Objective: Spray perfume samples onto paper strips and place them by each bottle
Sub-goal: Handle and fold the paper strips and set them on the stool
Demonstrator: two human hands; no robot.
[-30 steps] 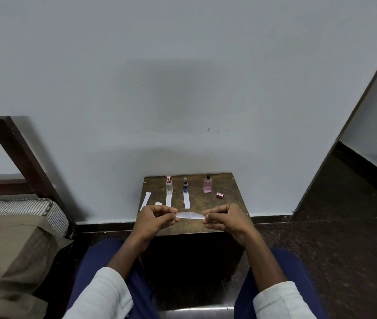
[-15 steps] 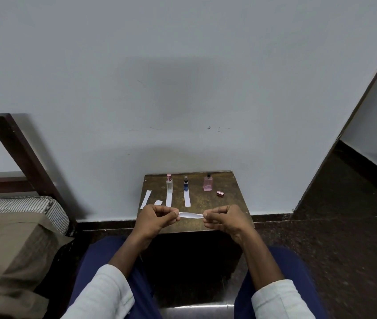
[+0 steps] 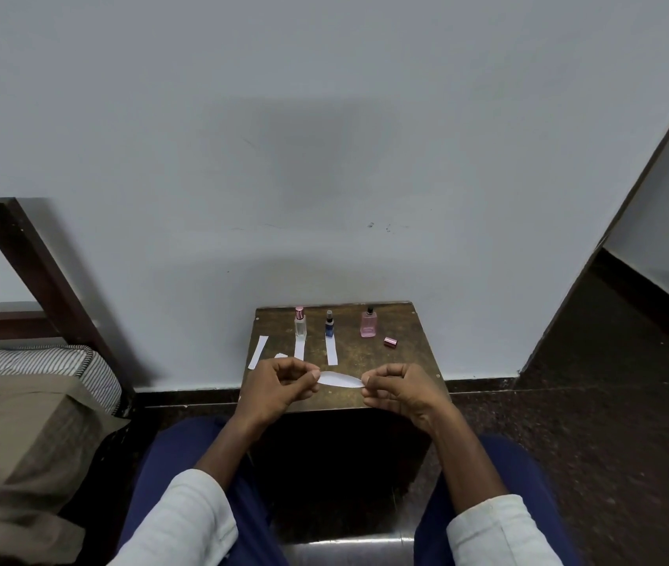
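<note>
On a small brown table (image 3: 402, 361) against the wall stand three bottles: a clear one with a pink cap (image 3: 300, 323), a small blue one (image 3: 329, 325) and an uncapped pink one (image 3: 368, 324). White paper strips lie in front of the clear bottle (image 3: 299, 350) and the blue bottle (image 3: 331, 352). My left hand (image 3: 277, 386) and my right hand (image 3: 400, 389) each pinch one end of a white paper strip (image 3: 341, 379), held level above the table's front part.
A pink cap (image 3: 390, 342) lies on its side right of the pink bottle. A spare strip (image 3: 258, 352) and a small paper scrap (image 3: 280, 355) lie at the table's left. A bed with a brown blanket (image 3: 18, 435) stands to my left, a doorway opening (image 3: 659, 255) to my right.
Both hands stay on the strip's ends at nearly the same place. The strip has twisted slightly between the fingers.
</note>
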